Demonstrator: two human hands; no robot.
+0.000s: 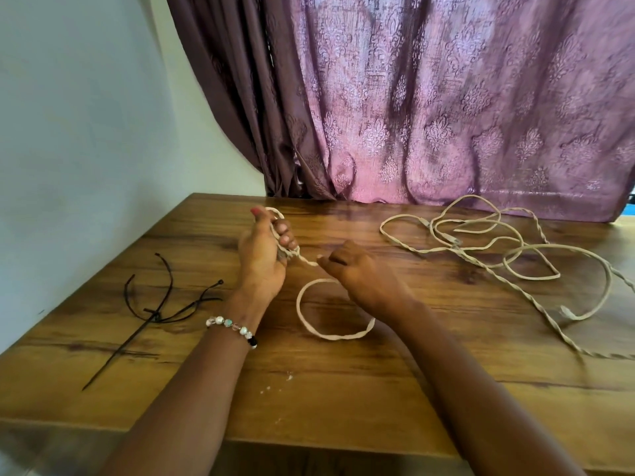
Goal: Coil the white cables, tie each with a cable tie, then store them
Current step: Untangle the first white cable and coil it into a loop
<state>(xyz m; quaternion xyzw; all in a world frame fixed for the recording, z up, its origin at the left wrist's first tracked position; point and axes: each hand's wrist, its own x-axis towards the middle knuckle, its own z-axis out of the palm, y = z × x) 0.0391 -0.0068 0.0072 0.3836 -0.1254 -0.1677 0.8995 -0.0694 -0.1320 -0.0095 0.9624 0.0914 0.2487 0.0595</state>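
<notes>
My left hand [263, 250] holds a small coil of white cable upright, fingers curled round the loops above the wooden table [309, 389]. From the coil a short stretch runs to my right hand [357, 269], which pinches the white cable [321, 329] between thumb and fingers. Below the right hand the same cable falls in one loose loop on the table. A tangle of further white cables [494, 245] lies at the back right, apart from both hands. Several black cable ties [154, 310] lie to the left of my left arm.
A purple patterned curtain [446, 97] hangs behind the table's far edge. A pale wall [68, 132] stands on the left. The table's front edge [309, 444] runs just below my forearms. Small white crumbs [275, 386] lie between my arms.
</notes>
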